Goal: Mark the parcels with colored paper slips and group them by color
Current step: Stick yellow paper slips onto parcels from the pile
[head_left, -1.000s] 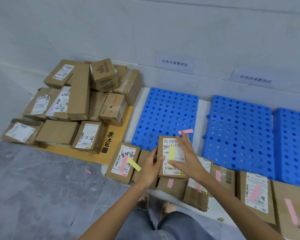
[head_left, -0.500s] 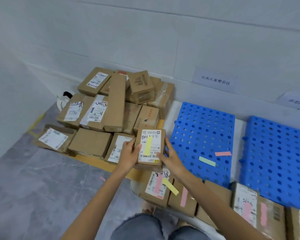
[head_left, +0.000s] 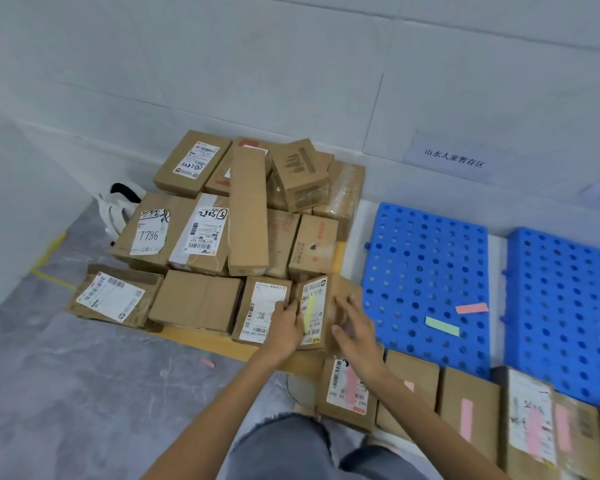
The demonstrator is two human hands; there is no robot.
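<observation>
Fingers of the left hand (head_left: 284, 328) curl round the left edge of the yellow-slip parcel (head_left: 329, 306); the right hand (head_left: 355, 332) lies spread (blurred) on its right side. It rests at the parcel pile's (head_left: 248, 216) near-right corner, long axis pointing wallward.

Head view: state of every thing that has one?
yellow-slip parcel: slip on its label, at the pile's front right corner.
left hand: grips that parcel's left edge.
right hand: fingers straight, on its right side.
pink slip: loose on blue pallet.
green slip: loose on the same pallet.
front-row parcels: pink slips on.
pile: no slips visible.
</observation>
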